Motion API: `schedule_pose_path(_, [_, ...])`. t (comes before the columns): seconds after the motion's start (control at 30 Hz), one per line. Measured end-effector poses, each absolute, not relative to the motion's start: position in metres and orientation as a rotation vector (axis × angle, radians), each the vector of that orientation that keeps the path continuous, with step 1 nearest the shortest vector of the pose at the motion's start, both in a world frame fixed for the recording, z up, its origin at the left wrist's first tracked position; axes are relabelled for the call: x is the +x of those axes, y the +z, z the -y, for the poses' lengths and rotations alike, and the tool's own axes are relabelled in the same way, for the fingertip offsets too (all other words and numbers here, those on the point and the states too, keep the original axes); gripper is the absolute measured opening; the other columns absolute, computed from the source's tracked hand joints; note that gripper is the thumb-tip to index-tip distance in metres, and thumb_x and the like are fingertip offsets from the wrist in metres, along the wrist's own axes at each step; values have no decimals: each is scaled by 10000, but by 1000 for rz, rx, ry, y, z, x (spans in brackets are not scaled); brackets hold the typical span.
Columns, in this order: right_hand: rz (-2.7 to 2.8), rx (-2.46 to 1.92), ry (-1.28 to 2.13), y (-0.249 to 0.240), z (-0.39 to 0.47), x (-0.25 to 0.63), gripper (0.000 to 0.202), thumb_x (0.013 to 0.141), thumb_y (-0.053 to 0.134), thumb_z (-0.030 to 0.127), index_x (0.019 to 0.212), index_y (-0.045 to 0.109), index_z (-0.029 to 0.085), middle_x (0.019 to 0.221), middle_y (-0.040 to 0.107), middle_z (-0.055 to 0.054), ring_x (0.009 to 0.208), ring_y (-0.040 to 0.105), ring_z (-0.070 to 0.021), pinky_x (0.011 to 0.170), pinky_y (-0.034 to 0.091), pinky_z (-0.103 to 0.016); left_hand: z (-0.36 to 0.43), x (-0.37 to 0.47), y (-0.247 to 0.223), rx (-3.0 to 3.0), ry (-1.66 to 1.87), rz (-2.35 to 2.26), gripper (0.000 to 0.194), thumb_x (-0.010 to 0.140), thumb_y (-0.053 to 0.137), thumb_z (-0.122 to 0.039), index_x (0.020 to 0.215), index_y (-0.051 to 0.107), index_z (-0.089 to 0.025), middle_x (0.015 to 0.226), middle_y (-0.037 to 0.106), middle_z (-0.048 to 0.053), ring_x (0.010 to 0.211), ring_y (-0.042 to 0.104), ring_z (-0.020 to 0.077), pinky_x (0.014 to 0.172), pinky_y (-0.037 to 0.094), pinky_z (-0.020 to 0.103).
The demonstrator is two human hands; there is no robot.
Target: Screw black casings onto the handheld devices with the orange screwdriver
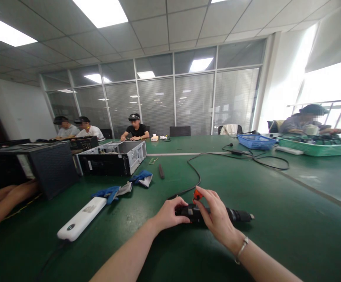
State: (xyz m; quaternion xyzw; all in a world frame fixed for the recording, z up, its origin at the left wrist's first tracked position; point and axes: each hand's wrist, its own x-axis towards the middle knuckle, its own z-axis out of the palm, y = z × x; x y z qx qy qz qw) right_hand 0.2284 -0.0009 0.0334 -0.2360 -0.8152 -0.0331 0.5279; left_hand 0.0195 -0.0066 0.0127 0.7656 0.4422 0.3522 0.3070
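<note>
A black cylindrical tool (pixel 238 215) lies on its side on the green table, its narrow tip pointing right. My left hand (pixel 172 212) grips its left end between thumb and fingers. Just above the tool's body, my right hand (pixel 214 209) pinches a small orange piece (pixel 198 194) between thumb and fingertips. The right palm hides part of the tool's middle. A black cable (pixel 199 176) runs from near the tool's left end toward the back of the table.
Left of my hands lie a white power strip (pixel 84 217), blue-grey gloves (pixel 111 192) and an open computer case (pixel 111 156). A brown bar (pixel 161 171) lies ahead. Blue (pixel 255 141) and green baskets (pixel 320 148) stand right. Another person's arms (pixel 11 196) reach into a dark case.
</note>
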Motion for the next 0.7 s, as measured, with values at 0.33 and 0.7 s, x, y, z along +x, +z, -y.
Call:
schedule_pose_path(0.33, [1964, -616, -57, 32, 0, 227, 493, 924, 504, 172, 1390, 369, 260, 1153, 591, -98, 1026, 576, -230, 854, 523, -412, 7, 19, 13, 2046, 932, -1163, 414, 645, 826, -293, 971, 603, -166, 927, 651, 26, 844, 623, 195, 807, 485, 313])
schedule_pose_path(0.7, [1991, -544, -98, 38, 9, 226, 499, 932, 484, 180, 1410, 360, 251, 1170, 617, -102, 1040, 601, -231, 864, 539, -411, 6, 19, 10, 2046, 951, -1157, 409, 645, 823, -300, 961, 603, -162, 888, 639, 15, 802, 611, 180, 771, 482, 292])
